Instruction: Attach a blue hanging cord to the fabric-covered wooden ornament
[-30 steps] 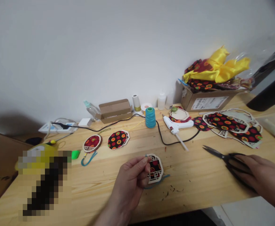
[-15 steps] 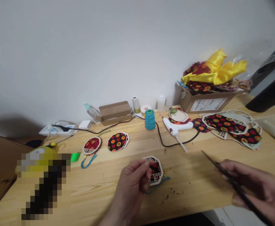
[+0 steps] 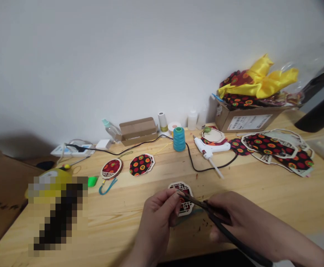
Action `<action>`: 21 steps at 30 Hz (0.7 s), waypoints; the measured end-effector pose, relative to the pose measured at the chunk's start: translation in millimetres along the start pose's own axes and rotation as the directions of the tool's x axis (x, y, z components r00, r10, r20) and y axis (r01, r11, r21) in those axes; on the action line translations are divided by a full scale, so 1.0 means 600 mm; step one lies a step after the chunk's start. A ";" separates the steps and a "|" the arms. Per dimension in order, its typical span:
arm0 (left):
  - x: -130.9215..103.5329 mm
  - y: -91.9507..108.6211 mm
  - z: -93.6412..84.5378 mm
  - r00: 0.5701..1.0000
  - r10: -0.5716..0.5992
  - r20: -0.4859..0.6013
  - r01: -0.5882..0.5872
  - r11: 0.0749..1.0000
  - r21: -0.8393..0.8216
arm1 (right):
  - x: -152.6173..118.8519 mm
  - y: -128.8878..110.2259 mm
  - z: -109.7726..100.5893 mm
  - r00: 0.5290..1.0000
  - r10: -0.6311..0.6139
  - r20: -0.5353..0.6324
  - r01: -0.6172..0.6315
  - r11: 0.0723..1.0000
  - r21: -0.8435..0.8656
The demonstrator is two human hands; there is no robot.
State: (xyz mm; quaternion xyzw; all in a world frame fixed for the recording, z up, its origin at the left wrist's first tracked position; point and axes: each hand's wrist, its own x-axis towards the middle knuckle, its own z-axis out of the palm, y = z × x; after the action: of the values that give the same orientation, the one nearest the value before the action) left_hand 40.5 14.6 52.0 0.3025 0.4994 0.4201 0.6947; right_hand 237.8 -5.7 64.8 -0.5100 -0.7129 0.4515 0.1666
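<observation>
Low in the middle, my left hand (image 3: 162, 207) is closed, thumb and forefinger pinched together. What they pinch is too small to make out. Behind these fingers is a pale lattice-framed ornament (image 3: 188, 210) with dark red patterned fabric, partly hidden by the hand. A teal cord (image 3: 196, 211) trails from its lower edge. My right hand (image 3: 234, 215) is wrapped around dark scissors (image 3: 220, 224). Their narrow tips reach the left fingertips, over the ornament.
A white glue gun (image 3: 213, 148) lies behind the hands, near a teal thread spool (image 3: 179, 140). Two fabric ornaments, one round (image 3: 112, 168) and one octagonal (image 3: 142, 165), lie left. Patterned pieces (image 3: 273, 145) pile up right, before a full cardboard box (image 3: 249, 119). Dark scraps (image 3: 204, 223) dot the table.
My right hand has moved left with the scissors, bringing their tips to my left fingertips. My left hand keeps its pinch in about the same place.
</observation>
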 end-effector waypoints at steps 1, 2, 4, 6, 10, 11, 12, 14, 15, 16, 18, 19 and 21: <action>-0.001 -0.002 0.000 1.000 0.014 0.016 -0.014 0.999 0.032 | 0.004 -0.002 0.000 1.000 0.016 0.022 -0.016 1.000 -0.018; -0.001 -0.003 0.000 0.999 0.025 0.029 -0.027 0.998 0.061 | 0.007 -0.005 0.000 0.999 0.031 0.039 -0.030 0.999 -0.035; -0.003 -0.003 0.000 0.998 0.041 0.052 -0.046 0.993 0.108 | 0.013 -0.011 -0.001 0.997 0.042 0.057 -0.039 0.998 -0.046; -0.004 -0.002 0.000 0.997 0.051 0.064 -0.060 0.989 0.138 | 0.016 -0.014 -0.003 0.997 0.042 0.063 -0.039 0.998 -0.041; -0.002 0.000 -0.005 0.994 0.071 0.085 -0.085 0.981 0.177 | 0.021 -0.013 -0.003 0.993 0.077 0.094 -0.078 0.997 0.000; -0.001 0.000 -0.005 0.993 0.073 0.090 -0.088 0.980 0.179 | 0.021 -0.012 -0.003 0.991 0.086 0.104 -0.088 0.996 0.017; -0.001 0.000 -0.006 0.993 0.073 0.090 -0.088 0.979 0.181 | 0.022 -0.011 -0.002 0.989 0.091 0.112 -0.096 0.995 0.033; 0.000 -0.001 -0.006 0.994 0.066 0.086 -0.080 0.980 0.180 | 0.024 -0.007 -0.002 0.990 0.088 0.113 -0.094 0.994 0.056; 0.000 -0.002 -0.006 0.995 0.062 0.083 -0.076 0.981 0.178 | 0.025 -0.005 -0.001 0.990 0.079 0.113 -0.087 0.994 0.066; 0.000 -0.002 -0.005 0.995 0.059 0.083 -0.073 0.982 0.175 | 0.026 -0.003 -0.001 0.992 0.066 0.111 -0.075 0.994 0.078; 0.000 -0.003 -0.005 0.995 0.059 0.075 -0.072 0.983 0.170 | 0.027 -0.001 0.000 0.994 0.045 0.101 -0.055 0.993 0.102; 0.001 -0.002 -0.006 0.996 0.060 0.068 -0.071 0.983 0.167 | 0.027 -0.001 0.000 0.994 0.041 0.099 -0.052 0.992 0.116; 0.004 0.002 -0.010 0.998 0.056 0.025 -0.059 0.988 0.140 | 0.024 -0.004 0.001 0.993 0.043 0.107 -0.059 0.987 0.150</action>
State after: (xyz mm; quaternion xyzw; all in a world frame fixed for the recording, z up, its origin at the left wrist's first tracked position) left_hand 34.7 17.2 49.8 0.3693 0.5114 0.4006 0.6645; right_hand 229.9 6.1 63.2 -0.4896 -0.6706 0.5349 0.1564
